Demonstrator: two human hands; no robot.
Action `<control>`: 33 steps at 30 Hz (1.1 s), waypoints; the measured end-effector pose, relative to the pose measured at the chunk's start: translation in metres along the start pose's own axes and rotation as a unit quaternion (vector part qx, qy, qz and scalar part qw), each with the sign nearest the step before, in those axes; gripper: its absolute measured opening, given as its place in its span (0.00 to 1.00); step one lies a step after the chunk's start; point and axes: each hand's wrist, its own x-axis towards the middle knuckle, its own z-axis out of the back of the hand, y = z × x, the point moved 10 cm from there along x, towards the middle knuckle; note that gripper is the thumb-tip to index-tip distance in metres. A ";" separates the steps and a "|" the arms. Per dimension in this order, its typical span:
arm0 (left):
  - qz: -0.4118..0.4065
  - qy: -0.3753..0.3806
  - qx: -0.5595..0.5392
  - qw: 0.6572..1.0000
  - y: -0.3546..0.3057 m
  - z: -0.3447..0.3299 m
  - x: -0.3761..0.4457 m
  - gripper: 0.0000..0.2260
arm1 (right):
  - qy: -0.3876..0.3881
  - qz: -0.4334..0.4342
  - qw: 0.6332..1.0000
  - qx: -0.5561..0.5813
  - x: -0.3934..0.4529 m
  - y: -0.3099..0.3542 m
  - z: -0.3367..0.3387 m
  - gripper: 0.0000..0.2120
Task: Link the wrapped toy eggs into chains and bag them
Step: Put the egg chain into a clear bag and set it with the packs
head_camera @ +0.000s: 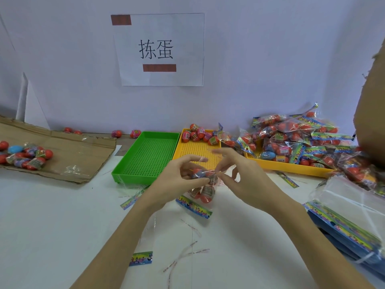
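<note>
My left hand (pixel 177 176) grips a wrapped red toy egg (pixel 201 173) above the white table, just in front of the trays. My right hand (pixel 233 172) pinches the clear wrapper end of that egg, its other fingers spread. Below the hands hangs a clear bag (pixel 205 193) with two red eggs inside, its colourful header strip (pixel 193 207) lying on the table. Several loose wrapped eggs (pixel 198 133) sit at the back of a yellow tray (pixel 198 152). Filled bags of eggs (pixel 295 138) are heaped at the right.
A green perforated tray (pixel 145 159) stands left of the yellow tray. Cardboard (pixel 68 155) at the left carries several loose eggs (pixel 25 154). Flat clear bags with printed headers (pixel 343 215) are stacked at the right. Torn strips and a header scrap (pixel 140 258) litter the table. A paper sign (pixel 159 50) hangs on the wall.
</note>
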 end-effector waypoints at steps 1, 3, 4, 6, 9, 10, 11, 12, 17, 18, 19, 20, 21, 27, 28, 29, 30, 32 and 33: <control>0.002 -0.010 -0.009 1.000 0.000 0.001 0.000 0.21 | -0.006 -0.001 1.000 0.023 -0.001 0.001 0.002 0.31; 0.004 -0.034 -0.023 0.999 0.001 0.004 0.001 0.20 | -0.056 0.004 0.997 0.051 -0.002 0.006 0.014 0.33; 0.007 -0.052 -0.034 0.998 0.002 0.007 0.002 0.19 | -0.103 0.009 0.993 0.055 -0.003 0.008 0.025 0.32; 0.015 -0.091 -0.066 0.994 0.004 0.012 0.002 0.19 | -0.207 0.007 0.977 0.048 -0.009 0.011 0.044 0.27; 0.010 -0.112 -0.103 0.988 0.004 0.012 0.002 0.21 | -0.240 -0.109 0.962 0.076 -0.013 -0.005 0.044 0.18; 0.001 -0.110 -0.109 0.988 0.002 0.010 0.002 0.21 | -0.196 -0.165 0.959 0.122 -0.011 -0.015 0.031 0.21; -0.007 -0.107 -0.114 0.988 0.001 0.008 0.001 0.21 | -0.151 -0.205 0.950 0.179 -0.011 -0.022 0.017 0.23; -0.014 -0.101 -0.120 0.988 -0.001 0.006 0.001 0.20 | -0.119 -0.225 0.940 0.229 -0.011 -0.027 0.006 0.22; -0.007 -0.099 -0.127 0.987 -0.003 0.000 0.000 0.15 | -0.149 -0.206 0.926 0.279 -0.013 -0.033 0.004 0.07; -0.002 -0.111 -0.130 0.985 -0.001 0.002 -0.001 0.13 | -0.151 -0.203 0.928 0.272 -0.013 -0.034 0.004 0.07; 0.002 -0.126 -0.134 0.983 0.000 0.005 -0.001 0.11 | -0.155 -0.202 0.932 0.260 -0.013 -0.034 0.005 0.08; 0.006 -0.138 -0.143 0.980 0.002 0.009 -0.001 0.10 | -0.158 -0.200 0.937 0.240 -0.013 -0.035 0.006 0.09; 0.011 -0.148 -0.154 0.977 0.004 0.013 -0.001 0.08 | -0.162 -0.196 0.943 0.215 -0.013 -0.035 0.009 0.10; 0.026 -0.169 -0.169 0.971 0.004 0.019 -0.004 0.06 | -0.173 -0.158 0.950 0.208 -0.010 -0.018 0.012 0.13; 0.023 -0.166 -0.168 0.971 0.003 0.017 -0.005 0.06 | -0.174 -0.158 0.955 0.183 -0.011 -0.015 0.011 0.15; 0.021 -0.162 -0.167 0.972 0.002 0.015 -0.005 0.06 | -0.182 -0.155 0.958 0.157 -0.011 -0.014 0.011 0.13; 0.019 -0.157 -0.166 0.973 0.001 0.014 -0.005 0.06 | -0.190 -0.152 0.960 0.139 -0.012 -0.014 0.012 0.09; 0.020 -0.150 -0.174 0.973 0.000 0.012 -0.004 0.06 | -0.202 -0.162 0.955 0.143 -0.013 -0.019 0.019 0.04; 0.025 -0.150 -0.187 0.970 0.001 0.013 -0.004 0.05 | -0.202 -0.178 0.948 0.170 -0.014 -0.027 0.021 0.04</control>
